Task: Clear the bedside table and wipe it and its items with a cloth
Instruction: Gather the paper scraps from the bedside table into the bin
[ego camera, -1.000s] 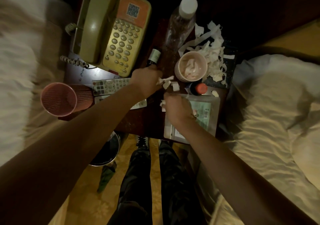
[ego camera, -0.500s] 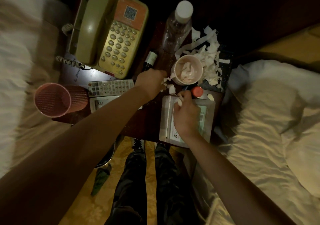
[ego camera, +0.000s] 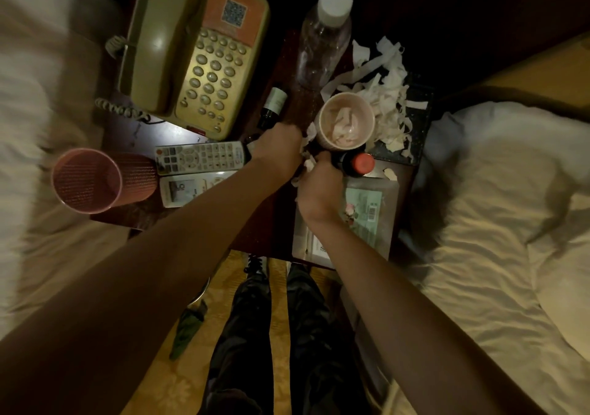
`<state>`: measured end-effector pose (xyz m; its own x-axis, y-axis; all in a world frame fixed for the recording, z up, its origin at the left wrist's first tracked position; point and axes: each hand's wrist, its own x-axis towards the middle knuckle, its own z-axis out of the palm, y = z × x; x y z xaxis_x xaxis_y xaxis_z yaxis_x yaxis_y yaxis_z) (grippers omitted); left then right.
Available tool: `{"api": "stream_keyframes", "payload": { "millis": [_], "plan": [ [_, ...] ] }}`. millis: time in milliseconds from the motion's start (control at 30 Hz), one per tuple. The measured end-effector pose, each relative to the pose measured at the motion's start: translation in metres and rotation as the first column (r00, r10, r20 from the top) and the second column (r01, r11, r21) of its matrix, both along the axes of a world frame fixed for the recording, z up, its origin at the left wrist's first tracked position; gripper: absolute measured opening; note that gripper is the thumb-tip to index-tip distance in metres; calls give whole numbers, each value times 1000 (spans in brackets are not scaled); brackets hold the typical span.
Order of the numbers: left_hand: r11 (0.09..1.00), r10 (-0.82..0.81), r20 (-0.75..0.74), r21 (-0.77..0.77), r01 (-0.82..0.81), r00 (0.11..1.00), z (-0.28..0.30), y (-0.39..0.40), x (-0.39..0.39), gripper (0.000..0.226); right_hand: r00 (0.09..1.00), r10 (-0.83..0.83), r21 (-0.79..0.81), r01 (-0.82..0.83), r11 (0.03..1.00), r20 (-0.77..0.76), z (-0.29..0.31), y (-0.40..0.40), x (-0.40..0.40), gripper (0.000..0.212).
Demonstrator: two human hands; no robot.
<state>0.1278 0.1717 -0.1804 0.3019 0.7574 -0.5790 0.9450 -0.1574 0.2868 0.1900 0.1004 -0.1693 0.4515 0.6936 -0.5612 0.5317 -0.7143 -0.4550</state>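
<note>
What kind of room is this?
Probably a hotel bedroom. A bedside table stands between two beds, bearing a corded desk telephone with a QR-code sticker, two remote controls and a water bottle.

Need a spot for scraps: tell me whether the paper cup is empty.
No, the paper cup already holds crumpled paper scraps, with more heaped beside it.
</note>
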Motion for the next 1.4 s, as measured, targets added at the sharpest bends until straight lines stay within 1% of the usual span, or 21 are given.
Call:
{"api": "stream_keyframes", "payload": {
  "millis": [67, 167, 300, 367, 467, 533, 633, 733, 833, 967, 1000, 1100, 1167, 1200, 1300, 1400],
  "plan": [
    [1000, 17, 2, -9, -17, 1000, 3, 1, 0, 16, 999, -32, 72, 34, 997, -19, 3, -4, 0, 22],
    [999, 0, -3, -34, 0, 1000, 8, 1, 1, 19, 993, -100, 153, 110, 982, -68, 12, -13, 2, 23],
    [998, 34, -13, -57, -35, 999, 9, 0, 2, 26, 982, -129, 222, 157, 962, -139, 25, -24, 4, 14],
    [992, 105, 45, -78, -102, 993, 8, 0, 0, 26, 981, -127, 230, 159, 960, -148, 28, -27, 5, 10],
    [976, 213, 159, -77, -203, 964, 12, -3, -6, 19, 976, -125, 218, 164, 962, -181, 32, -29, 8, 7],
    [943, 331, 259, -59, -327, 908, 22, -9, -14, 19, 971, -115, 204, 158, 966, -210, 36, -29, 9, 5],
    [860, 483, 405, -51, -508, 776, 39, -25, -33, 23, 953, -112, 146, 158, 977, -282, 40, -30, 9, 2],
    [745, 613, 482, -89, -661, 626, 55, -42, -57, 16, 934, -107, 84, 143, 986, -340, 52, -29, 4, 8],
    [591, 738, 478, -119, -798, 476, 67, -61, -85, 17, 914, -47, 93, 92, 991, -404, 67, -29, -4, 3],
    [351, 871, 427, -196, -916, 242, 77, -92, -126, 13, 868, -53, 18, 72, 997, -494, 73, -34, -33, 5],
    [309, 887, 413, -197, -931, 207, 79, -102, -136, 12, 855, -51, 3, 61, 998, -516, 74, -36, -43, 6],
    [200, 915, 390, -215, -956, 104, 81, -133, -166, 5, 869, 64, -4, -76, 997, -491, 65, -49, -76, 10],
    [109, 937, 348, -216, -970, 28, 79, -155, -186, 13, 859, 103, -22, -131, 991, -502, 57, -62, -100, 8],
    [69, 947, 322, -209, -976, -2, 75, -167, -197, 12, 849, 108, -38, -148, 988, -518, 52, -68, -112, 6],
    [-8, 964, 260, -189, -982, -58, 57, -201, -227, 13, 821, 110, -121, -213, 970, -560, 35, -86, -145, 2],
    [-73, 969, 219, -184, -980, -114, 33, -229, -254, 11, 825, 222, -147, -342, 928, -519, 10, -103, -176, 5]
  ]
}}
